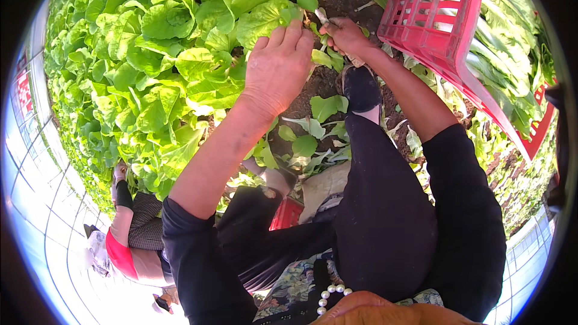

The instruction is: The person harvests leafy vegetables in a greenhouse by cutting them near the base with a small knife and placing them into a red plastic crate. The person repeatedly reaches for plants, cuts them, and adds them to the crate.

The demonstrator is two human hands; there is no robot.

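Observation:
Leafy green vegetables grow densely at the left and top. My left hand lies over a pale green leaf at the bed's edge, its fingertips bent down and partly hidden; whether it grips the leaf is unclear. Close by on the right, my right hand is closed around a slim tool with a pale end; its kind cannot be told. Small leaves lie just below that hand. Dark soil shows between the plants and a red crate.
The red plastic crate, holding long leafy greens, stands at the right. My dark shoe is below my right hand. Loose leaves litter the soil. Another person works at the lower left, and part of a red crate shows below.

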